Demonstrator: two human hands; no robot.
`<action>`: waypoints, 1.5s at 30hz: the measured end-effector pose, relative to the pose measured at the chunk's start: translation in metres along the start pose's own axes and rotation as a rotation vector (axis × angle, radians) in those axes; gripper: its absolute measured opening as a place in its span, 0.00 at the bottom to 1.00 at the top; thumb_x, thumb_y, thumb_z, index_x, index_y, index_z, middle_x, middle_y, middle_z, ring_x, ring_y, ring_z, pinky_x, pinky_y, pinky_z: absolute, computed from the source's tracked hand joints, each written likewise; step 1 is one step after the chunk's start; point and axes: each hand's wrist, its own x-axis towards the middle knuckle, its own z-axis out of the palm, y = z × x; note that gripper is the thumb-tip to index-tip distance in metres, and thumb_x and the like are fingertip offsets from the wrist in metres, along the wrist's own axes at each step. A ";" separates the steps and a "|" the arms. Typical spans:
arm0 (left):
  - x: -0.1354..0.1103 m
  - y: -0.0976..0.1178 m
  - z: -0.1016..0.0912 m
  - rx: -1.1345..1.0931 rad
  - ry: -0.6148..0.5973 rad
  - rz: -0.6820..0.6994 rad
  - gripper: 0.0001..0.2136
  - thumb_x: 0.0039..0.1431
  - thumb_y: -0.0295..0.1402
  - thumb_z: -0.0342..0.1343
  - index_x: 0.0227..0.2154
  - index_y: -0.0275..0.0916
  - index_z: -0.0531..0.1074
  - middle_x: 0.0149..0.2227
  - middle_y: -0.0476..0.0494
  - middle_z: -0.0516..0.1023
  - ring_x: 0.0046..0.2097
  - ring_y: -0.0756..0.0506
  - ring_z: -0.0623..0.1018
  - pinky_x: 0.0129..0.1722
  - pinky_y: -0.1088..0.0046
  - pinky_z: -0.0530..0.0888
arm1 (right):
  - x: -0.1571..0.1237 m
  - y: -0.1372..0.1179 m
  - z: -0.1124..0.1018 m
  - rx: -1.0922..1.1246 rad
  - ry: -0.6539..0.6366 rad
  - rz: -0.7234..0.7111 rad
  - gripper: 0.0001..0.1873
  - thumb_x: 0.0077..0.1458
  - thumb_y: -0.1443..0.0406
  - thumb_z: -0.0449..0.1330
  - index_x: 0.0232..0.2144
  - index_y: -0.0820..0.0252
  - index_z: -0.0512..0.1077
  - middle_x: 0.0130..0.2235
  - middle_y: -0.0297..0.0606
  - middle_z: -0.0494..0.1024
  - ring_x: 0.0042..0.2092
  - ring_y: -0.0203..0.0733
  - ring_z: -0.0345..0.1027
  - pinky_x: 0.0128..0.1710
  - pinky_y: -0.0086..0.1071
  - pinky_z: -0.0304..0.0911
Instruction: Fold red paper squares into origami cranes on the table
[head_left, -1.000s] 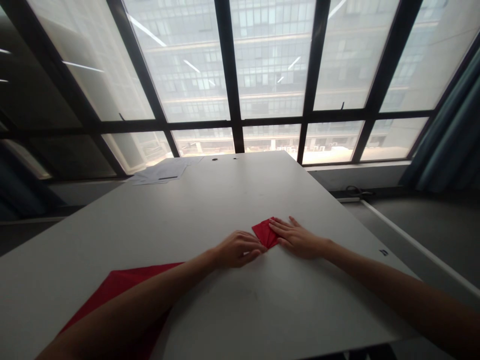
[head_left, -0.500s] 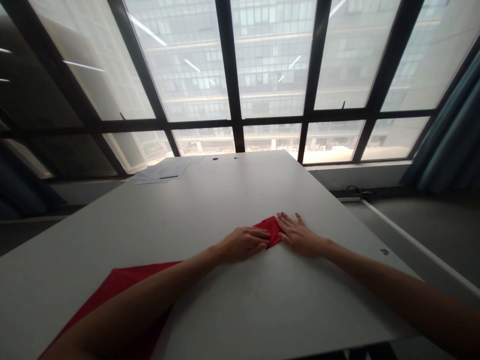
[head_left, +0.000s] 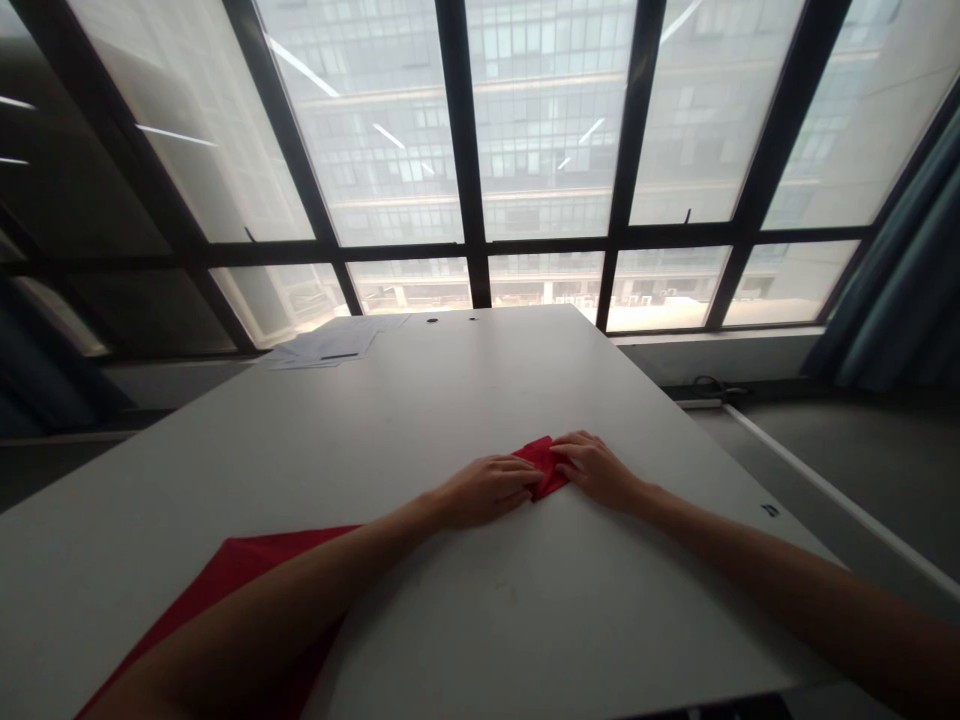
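My left hand (head_left: 484, 490) is loosely open, fingers on the red piece (head_left: 547, 480) between my hands. My right hand (head_left: 598, 470) curls over its other end, tbh can't tell if it's pinching.

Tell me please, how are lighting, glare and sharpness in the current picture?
Head view: bright windows backlight the scene, lamp-like streaks glaring across them; head view: left forearm dark toward the camera, outer window frames leaning steeply, small red piece too soft to show fine creases.
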 end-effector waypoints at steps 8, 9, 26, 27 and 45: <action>0.000 -0.002 0.002 -0.033 0.002 -0.006 0.14 0.68 0.30 0.51 0.51 0.42 0.76 0.53 0.41 0.78 0.55 0.43 0.76 0.59 0.65 0.68 | -0.001 0.001 0.000 -0.138 -0.004 0.077 0.16 0.65 0.62 0.53 0.50 0.52 0.77 0.55 0.41 0.76 0.57 0.49 0.65 0.58 0.44 0.57; 0.001 -0.001 0.001 -0.035 -0.001 -0.012 0.14 0.68 0.30 0.51 0.51 0.42 0.76 0.53 0.41 0.78 0.55 0.43 0.76 0.59 0.64 0.68 | -0.001 0.002 0.001 -0.144 0.011 0.111 0.16 0.65 0.62 0.53 0.51 0.53 0.76 0.55 0.41 0.76 0.57 0.49 0.65 0.58 0.44 0.57; 0.002 0.003 -0.002 -0.049 -0.026 -0.052 0.14 0.68 0.31 0.49 0.51 0.42 0.76 0.54 0.42 0.77 0.56 0.44 0.75 0.60 0.65 0.67 | 0.004 0.010 0.005 -0.013 0.200 0.143 0.12 0.59 0.71 0.56 0.42 0.58 0.77 0.44 0.42 0.78 0.48 0.46 0.68 0.52 0.40 0.62; 0.001 0.002 -0.002 -0.045 -0.024 -0.046 0.14 0.68 0.31 0.49 0.51 0.42 0.76 0.54 0.42 0.77 0.55 0.44 0.75 0.59 0.65 0.67 | 0.003 0.009 0.004 0.016 0.181 0.097 0.11 0.60 0.70 0.57 0.41 0.57 0.78 0.42 0.41 0.79 0.46 0.46 0.68 0.50 0.39 0.63; -0.002 -0.007 0.007 0.092 -0.003 -0.028 0.14 0.68 0.34 0.51 0.53 0.46 0.74 0.55 0.42 0.76 0.55 0.43 0.75 0.58 0.65 0.66 | 0.002 0.004 0.003 0.135 0.058 -0.019 0.15 0.55 0.71 0.63 0.45 0.55 0.77 0.44 0.38 0.79 0.48 0.45 0.68 0.50 0.40 0.64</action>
